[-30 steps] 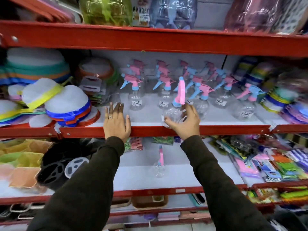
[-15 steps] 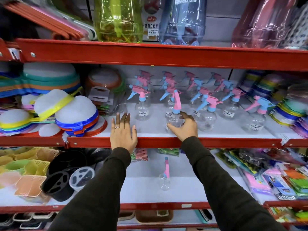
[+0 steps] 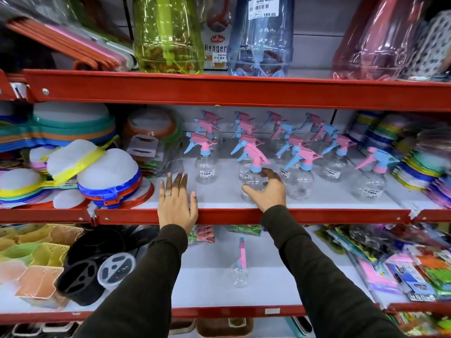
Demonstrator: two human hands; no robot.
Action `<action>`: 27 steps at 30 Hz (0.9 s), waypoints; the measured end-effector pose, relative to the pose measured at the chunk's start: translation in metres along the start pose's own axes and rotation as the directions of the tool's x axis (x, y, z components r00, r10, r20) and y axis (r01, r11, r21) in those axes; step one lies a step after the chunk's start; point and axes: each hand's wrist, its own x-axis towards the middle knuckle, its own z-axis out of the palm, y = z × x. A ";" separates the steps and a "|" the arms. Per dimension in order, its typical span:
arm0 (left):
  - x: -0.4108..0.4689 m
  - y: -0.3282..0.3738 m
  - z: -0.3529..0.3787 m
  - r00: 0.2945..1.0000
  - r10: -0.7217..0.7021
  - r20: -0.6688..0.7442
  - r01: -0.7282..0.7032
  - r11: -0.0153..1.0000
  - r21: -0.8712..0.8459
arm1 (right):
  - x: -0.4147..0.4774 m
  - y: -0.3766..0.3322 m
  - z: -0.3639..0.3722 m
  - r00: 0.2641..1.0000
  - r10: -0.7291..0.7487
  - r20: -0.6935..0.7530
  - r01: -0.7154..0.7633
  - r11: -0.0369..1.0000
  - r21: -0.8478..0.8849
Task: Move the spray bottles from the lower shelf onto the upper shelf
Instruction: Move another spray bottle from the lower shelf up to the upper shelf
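A clear spray bottle with a pink trigger and blue collar (image 3: 255, 167) stands on the upper shelf (image 3: 219, 215), and my right hand (image 3: 268, 191) is wrapped around its round body. Behind and beside it stand several more clear spray bottles (image 3: 300, 176) with pink and blue heads. My left hand (image 3: 177, 203) lies flat, fingers spread, on the shelf's red front edge, holding nothing. On the lower shelf (image 3: 207, 284) one clear spray bottle (image 3: 240, 264) with a pink and blue head stands alone between my arms.
Stacked lidded bowls (image 3: 107, 176) crowd the upper shelf's left side, coloured lids (image 3: 415, 167) its right. The lower shelf holds pastel baskets (image 3: 36, 269), black containers (image 3: 83, 272) and packaged goods (image 3: 415, 272). Large green and blue jars (image 3: 168, 32) stand on the top shelf above.
My right hand has carried the spray bottle in over the shelf edge and set it upright among the others. The view has tilted upward. My left hand has stayed on the shelf edge.
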 end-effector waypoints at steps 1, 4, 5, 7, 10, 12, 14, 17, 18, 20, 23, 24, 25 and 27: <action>0.000 0.000 0.000 1.000 0.001 -0.001 -0.001 1.000 -0.001 | 0.001 0.000 0.000 1.000 0.001 0.014 -0.001 1.000 0.010; -0.001 -0.001 0.000 1.000 0.001 -0.004 -0.001 1.000 0.001 | 0.000 0.000 -0.001 1.000 -0.012 0.019 0.012 1.000 0.016; -0.001 -0.001 -0.001 1.000 0.001 -0.004 -0.001 1.000 0.002 | -0.002 -0.001 -0.001 1.000 -0.015 -0.003 0.015 1.000 0.000; -0.001 0.000 -0.001 1.000 0.002 -0.006 -0.002 1.000 0.001 | -0.004 -0.001 0.000 0.999 0.007 -0.043 -0.008 1.000 -0.022; -0.001 0.000 0.000 1.000 0.004 -0.014 -0.004 1.000 -0.004 | -0.004 0.002 0.001 0.998 0.038 -0.044 -0.039 0.999 -0.009; 0.000 -0.001 0.000 1.000 0.004 -0.011 -0.004 1.000 0.002 | -0.001 0.004 0.000 0.999 0.036 -0.040 -0.035 0.999 0.010; 0.000 0.000 0.000 1.000 0.004 -0.003 -0.004 1.000 0.008 | 0.001 0.006 -0.001 0.999 0.037 -0.030 -0.036 0.999 0.038; 0.000 0.000 0.001 1.000 0.004 -0.005 -0.004 1.000 0.001 | 0.003 0.008 0.001 0.999 0.039 -0.014 -0.038 0.998 0.056; 0.000 0.000 0.001 1.000 0.004 -0.007 -0.004 1.000 0.002 | 0.002 0.008 0.001 0.999 0.037 -0.010 -0.036 0.998 0.051; 0.000 -0.001 0.001 1.000 0.003 -0.005 -0.003 1.000 0.010 | 0.002 0.008 0.001 0.999 0.032 -0.002 -0.032 0.999 0.044; 0.000 0.000 0.000 1.000 0.003 -0.007 -0.003 1.000 0.003 | 0.002 0.008 0.000 1.000 0.027 0.010 -0.027 0.998 0.057; 0.000 0.000 -0.001 1.000 0.003 -0.007 -0.003 1.000 0.001 | 0.002 0.008 -0.001 1.000 0.022 0.012 -0.023 0.998 0.052; 0.000 0.000 -0.001 1.000 0.002 -0.004 -0.002 1.000 0.002 | 0.002 0.009 -0.001 1.000 0.017 0.014 -0.018 0.999 0.044; 0.000 0.000 -0.002 1.000 0.000 0.003 0.000 1.000 0.007 | 0.002 0.009 0.000 1.000 0.012 0.025 -0.013 0.999 0.031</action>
